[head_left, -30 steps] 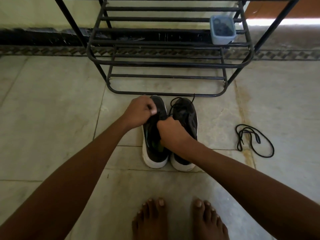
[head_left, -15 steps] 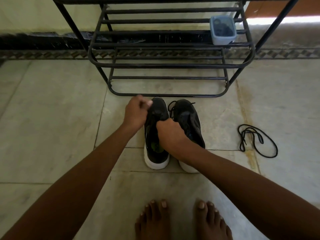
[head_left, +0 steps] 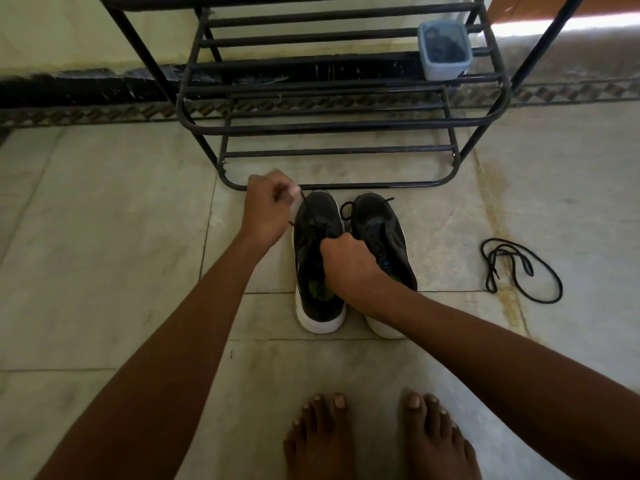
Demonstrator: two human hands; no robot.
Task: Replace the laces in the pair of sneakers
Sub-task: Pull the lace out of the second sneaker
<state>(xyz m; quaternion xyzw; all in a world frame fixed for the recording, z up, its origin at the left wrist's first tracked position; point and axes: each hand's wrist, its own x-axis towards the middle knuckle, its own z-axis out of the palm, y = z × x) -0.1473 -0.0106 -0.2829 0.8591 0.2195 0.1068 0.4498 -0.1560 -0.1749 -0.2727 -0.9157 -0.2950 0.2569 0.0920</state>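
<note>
Two black sneakers with white soles stand side by side on the floor, toes toward the rack. My left hand (head_left: 268, 207) pinches a thin black lace (head_left: 305, 206) that runs taut from the left sneaker (head_left: 317, 258). My right hand (head_left: 346, 265) is curled over the tongue area of the left sneaker, gripping it between the two shoes. The right sneaker (head_left: 379, 226) has a loose black lace looped near its toe. A separate black lace (head_left: 519, 268) lies coiled on the floor to the right.
A black metal shoe rack (head_left: 332, 126) stands just beyond the sneakers, with a small blue container (head_left: 444, 50) on its shelf. My bare feet (head_left: 377, 438) are at the bottom. Pale stone floor tiles (head_left: 104, 237) spread to the left and right.
My left hand has moved up and left, away from the left sneaker, drawing the lace out taut. My right hand stays on the shoe.
</note>
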